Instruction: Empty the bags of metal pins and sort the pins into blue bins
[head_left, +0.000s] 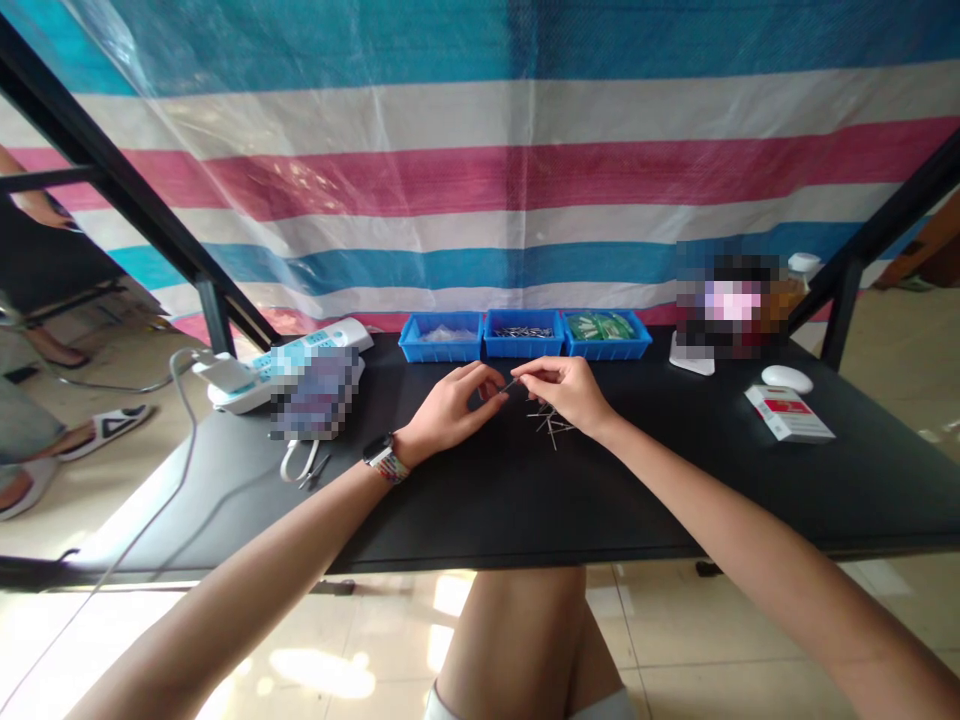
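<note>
My left hand and my right hand meet above the black table, fingertips almost touching. Both pinch a thin metal pin held between them. My left wrist wears a watch with a striped band. Just under my right hand lies a small heap of several thin metal pins on the table top.
Three blue trays stand in a row at the table's back edge. At the left are a white-and-blue device with a cable and small snips. At the right are a white mouse and a red-and-white box. Another person's sandalled feet show at far left.
</note>
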